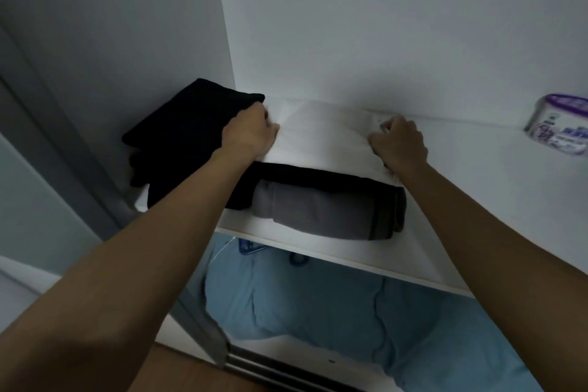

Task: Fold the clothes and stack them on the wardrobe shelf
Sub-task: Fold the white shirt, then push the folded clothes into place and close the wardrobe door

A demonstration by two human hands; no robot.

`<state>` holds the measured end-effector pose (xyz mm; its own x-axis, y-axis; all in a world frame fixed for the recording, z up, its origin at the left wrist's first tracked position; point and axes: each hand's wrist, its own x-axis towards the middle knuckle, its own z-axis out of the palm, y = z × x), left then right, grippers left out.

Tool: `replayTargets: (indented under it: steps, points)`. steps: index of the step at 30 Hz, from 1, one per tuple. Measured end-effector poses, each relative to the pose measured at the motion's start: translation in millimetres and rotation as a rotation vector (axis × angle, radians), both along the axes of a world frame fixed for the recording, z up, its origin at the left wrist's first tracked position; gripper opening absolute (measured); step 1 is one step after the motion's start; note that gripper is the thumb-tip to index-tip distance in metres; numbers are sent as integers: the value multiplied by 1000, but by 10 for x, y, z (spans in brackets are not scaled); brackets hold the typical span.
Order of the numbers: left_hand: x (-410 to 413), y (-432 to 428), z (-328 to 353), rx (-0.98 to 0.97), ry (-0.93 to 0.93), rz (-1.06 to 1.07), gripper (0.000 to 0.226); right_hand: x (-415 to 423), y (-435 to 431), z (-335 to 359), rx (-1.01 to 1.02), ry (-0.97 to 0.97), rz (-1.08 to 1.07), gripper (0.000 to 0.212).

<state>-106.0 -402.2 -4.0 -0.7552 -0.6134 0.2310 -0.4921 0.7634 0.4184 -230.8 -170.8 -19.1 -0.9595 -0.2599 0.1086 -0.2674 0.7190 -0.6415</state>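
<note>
We hold the white shirt (324,137) tight in both hands (251,134) (399,145) and should lay it flat on the pile (318,200).

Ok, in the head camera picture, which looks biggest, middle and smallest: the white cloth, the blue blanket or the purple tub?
1. blue blanket
2. white cloth
3. purple tub, cut off by the picture's edge but clearly smallest

White garment (327,140) tops black (305,183) and grey clothes (318,213); purple-lidded tub (560,124).
</note>
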Motion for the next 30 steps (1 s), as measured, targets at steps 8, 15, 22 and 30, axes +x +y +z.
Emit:
replayTargets:
  steps: [8,15,22,30]
  points:
    - [846,-390,103,-316,296,-126,44,816,-497,83,75,336,363,52]
    - [1143,-701,-561,-83,-89,-121,112,1138,-308,-380,516,384,438,114]
    - [761,-862,-548,-98,-140,-153,118,958,-559,-451,598,334,289,127]
    - [-87,-993,-407,-84,-194,-143,116,-33,-794,-521,551,380,246,124]
